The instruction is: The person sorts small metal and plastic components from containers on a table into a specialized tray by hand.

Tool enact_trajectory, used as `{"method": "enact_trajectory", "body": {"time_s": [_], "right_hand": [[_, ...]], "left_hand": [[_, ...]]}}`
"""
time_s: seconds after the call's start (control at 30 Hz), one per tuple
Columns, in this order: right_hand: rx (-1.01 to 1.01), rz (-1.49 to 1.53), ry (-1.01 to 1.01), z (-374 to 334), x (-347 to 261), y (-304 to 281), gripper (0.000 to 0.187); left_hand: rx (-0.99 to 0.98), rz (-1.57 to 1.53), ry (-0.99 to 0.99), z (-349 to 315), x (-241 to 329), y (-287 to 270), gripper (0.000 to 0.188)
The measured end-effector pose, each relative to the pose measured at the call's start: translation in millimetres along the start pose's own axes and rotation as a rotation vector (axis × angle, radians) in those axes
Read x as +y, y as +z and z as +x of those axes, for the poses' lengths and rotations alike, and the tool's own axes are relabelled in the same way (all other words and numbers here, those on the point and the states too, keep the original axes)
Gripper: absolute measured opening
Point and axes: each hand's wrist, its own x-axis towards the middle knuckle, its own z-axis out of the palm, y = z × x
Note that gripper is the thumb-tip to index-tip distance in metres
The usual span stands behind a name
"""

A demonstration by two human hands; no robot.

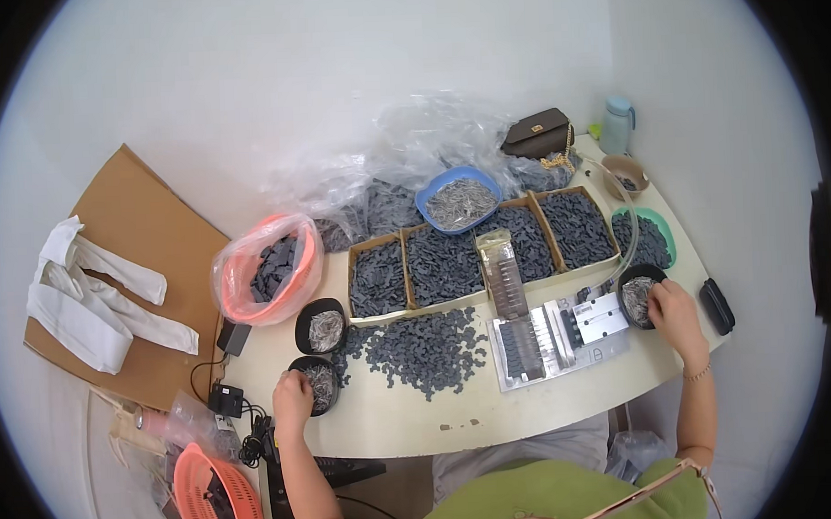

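Observation:
My left hand (293, 397) is at the near-left rim of a black bowl (332, 407) of thin metal pins, its fingers curled together at the pins. At the right, my right hand (676, 316) reaches into another black bowl (625, 280) of similar pins, fingertips bent down among them. Whatever either set of fingers pinches is too small to make out. Between the hands stands a metal fixture (601, 319) on a plate, with a clear ribbed chute (503, 279) leaning up behind it. Small dark grey plastic parts (426, 351) lie loose on the table.
Cardboard trays (405, 269) of grey parts line the back, a blue bowl (420, 203) of pins resting on them. A third black bowl (301, 328) stands at left, near a pink basket (243, 313). A clear hose (635, 211) arches behind the fixture; a black case (717, 307) lies far right.

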Motion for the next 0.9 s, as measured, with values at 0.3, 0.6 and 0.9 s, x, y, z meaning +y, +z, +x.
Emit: {"method": "enact_trajectory", "body": {"time_s": [0.3,0.6,0.9], "right_hand": [[0.057,0.344,0.105,5.5,-11.2,-9.3,0.011],[-0.439,0.851,-0.425,18.1,-110.2,31.8,0.013],[-0.411,0.634,-0.713,23.2,-119.7,64.1,0.01]], "left_hand": [[0.002,0.053,0.024,-1.3,10.0,-4.8,0.007],[-0.074,0.105,-0.032,6.3,-0.2,1.7,0.01],[-0.012,0.124,0.007,5.4,3.9,-1.2,0.01]]}}
